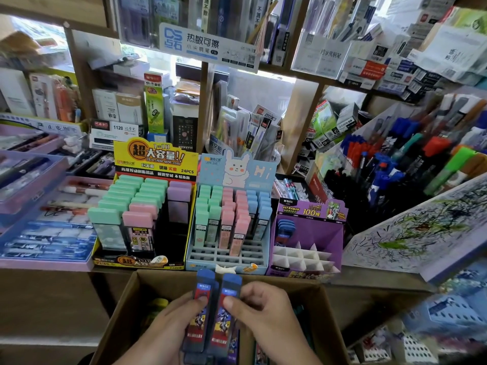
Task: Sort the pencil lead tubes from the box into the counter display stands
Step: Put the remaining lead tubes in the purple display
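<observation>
Stationery shop counter (374, 277), crammed shelves (305, 75) behind. Lower centre of frame: my left hand (163, 335) and right hand (268, 317) each pinch blue-capped lead tubes (203, 287), thumbs curled on the fronts, over the open cardboard box (123, 312). Tubes are likely light, rigid, slick plastic; best held mid-body, since the caps may pop. Matching purple display stand (326, 235) sits right of centre, its front slots vacant. Blue stand (192, 248) of pastel tubes is just left of it; those could be knocked.
</observation>
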